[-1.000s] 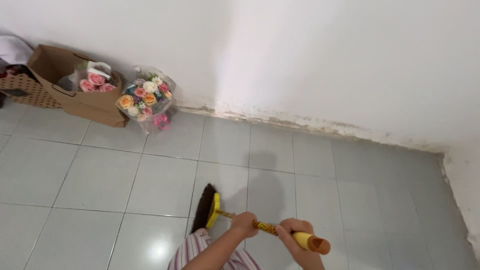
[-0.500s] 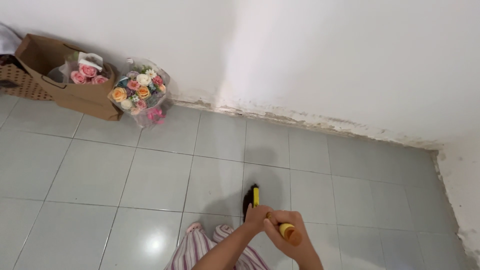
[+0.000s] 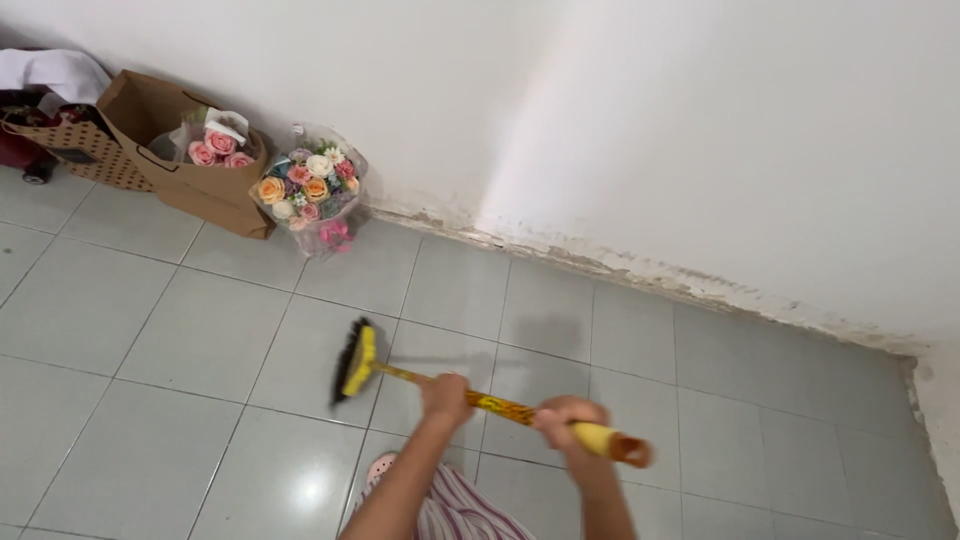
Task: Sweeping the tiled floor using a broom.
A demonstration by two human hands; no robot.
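Both hands grip the broom (image 3: 470,398): left hand (image 3: 446,397), right hand (image 3: 566,425). It lies nearly flat, bristles pointing left over the floor (image 3: 200,340).

**Count of things on the tiled floor**

1 broom (image 3: 420,380) lies across the lower middle of the frame, with 1 yellow head and 1 patterned handle. 2 hands grip that handle: 1 left hand (image 3: 446,396) nearer the head and 1 right hand (image 3: 566,424) nearer the handle's end. 1 foot in a pink slipper (image 3: 381,468) shows at the bottom edge.

In the upper left of the frame stand 2 paper bags: 1 plain brown bag (image 3: 185,160) and 1 dotted bag (image 3: 80,152). There are 2 bouquets: 1 of pink roses (image 3: 220,150) inside the brown bag, with 3 blooms showing, and 1 mixed bouquet (image 3: 310,187) in clear wrap just beside it. 1 white cloth (image 3: 55,72) sits at the top left corner.
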